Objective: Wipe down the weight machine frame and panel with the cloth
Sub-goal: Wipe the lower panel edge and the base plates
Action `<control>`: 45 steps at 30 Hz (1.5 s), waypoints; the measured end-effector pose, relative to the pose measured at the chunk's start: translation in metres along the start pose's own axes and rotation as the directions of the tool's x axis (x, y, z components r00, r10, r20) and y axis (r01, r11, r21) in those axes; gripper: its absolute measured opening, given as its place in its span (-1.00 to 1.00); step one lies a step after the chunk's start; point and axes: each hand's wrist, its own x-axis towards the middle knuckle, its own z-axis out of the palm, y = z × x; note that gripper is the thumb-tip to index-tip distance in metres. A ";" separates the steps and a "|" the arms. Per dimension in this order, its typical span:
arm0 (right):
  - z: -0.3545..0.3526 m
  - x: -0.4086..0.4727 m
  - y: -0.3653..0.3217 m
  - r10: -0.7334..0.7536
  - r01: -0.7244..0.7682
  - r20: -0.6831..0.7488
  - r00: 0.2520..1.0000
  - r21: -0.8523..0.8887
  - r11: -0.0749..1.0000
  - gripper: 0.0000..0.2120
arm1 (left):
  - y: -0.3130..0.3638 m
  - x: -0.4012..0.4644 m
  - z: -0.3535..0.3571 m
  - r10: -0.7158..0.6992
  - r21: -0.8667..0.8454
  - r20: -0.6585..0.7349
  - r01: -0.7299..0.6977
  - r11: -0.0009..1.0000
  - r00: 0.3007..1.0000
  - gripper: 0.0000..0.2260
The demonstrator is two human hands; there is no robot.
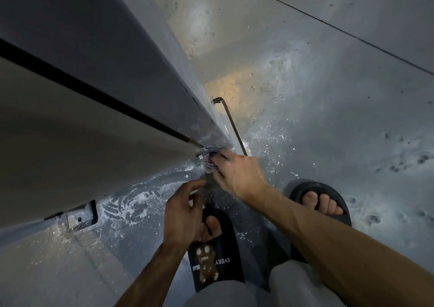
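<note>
Under the right hand (237,174), most of the cloth (209,161) is hidden; only a small crumpled, pale striped bunch shows at the fingertips, and how much fabric lies beneath the palm cannot be told. That hand's fingers curl around the bunch and press it against the bottom corner of the weight machine panel (98,88), a large grey surface that rises above the grip and runs out of view at the top and left. A dark seam (94,90) splits the panel and ends just beside the cloth. Just below and left of the grip, the left hand (183,210) hangs with fingers loosely bent, holding nothing, thumb and forefinger close to the cloth's lower edge but apart from it. Beyond the grip a thin dark bent rod (231,123) stands near the panel's edge; its attachment is hard to make out. Further left, a small bracket (82,216) sits at the panel's foot. Wet, speckled floor (328,118) surrounds both slippers (212,259), partly covered by the forearms.
</note>
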 end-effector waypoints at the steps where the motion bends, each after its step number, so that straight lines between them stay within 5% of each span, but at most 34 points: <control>1: 0.001 -0.004 -0.008 0.054 -0.053 -0.005 0.999 0.120 0.991 -0.74 | 0.002 0.002 0.001 -0.007 -0.037 -0.010 0.007 0.999 1.000 -0.76; 6: 0.007 -0.021 -0.028 0.432 -0.443 0.183 0.883 0.629 0.639 -0.80 | 0.015 0.014 0.007 -0.094 -0.253 0.081 0.111 0.961 0.992 -0.83; 11: 0.001 -0.040 -0.018 0.294 -0.418 0.299 0.908 0.703 0.576 -0.83 | 0.020 0.024 0.017 -0.161 -0.325 0.242 0.236 0.916 0.957 -0.85; 16: -0.011 -0.049 -0.001 0.307 -0.477 0.378 0.873 0.790 0.384 -0.68 | 0.006 0.043 0.021 -0.241 -0.180 -0.021 0.233 0.956 0.970 -0.76; 19: -0.023 -0.051 0.018 0.405 -0.498 0.349 0.845 0.788 0.361 -0.77 | -0.004 0.051 0.022 -0.314 -0.227 -0.143 0.278 0.933 0.939 -0.78; 28: -0.030 -0.063 0.028 0.440 -0.513 0.346 0.829 0.784 0.350 -0.85 | 0.023 0.068 0.050 -0.177 -0.172 -0.284 0.131 0.976 0.942 -0.85; 38: -0.024 -0.061 0.022 0.444 -0.524 0.342 0.828 0.755 0.395 -0.82 | 0.038 0.061 0.069 0.050 -0.027 -0.106 -0.053 0.998 0.993 -0.95; 45: -0.028 -0.066 0.031 0.483 -0.549 0.355 0.801 0.758 0.352 -0.80 | 0.010 0.061 0.052 -0.041 -0.022 -0.260 0.036 0.999 0.965 -0.86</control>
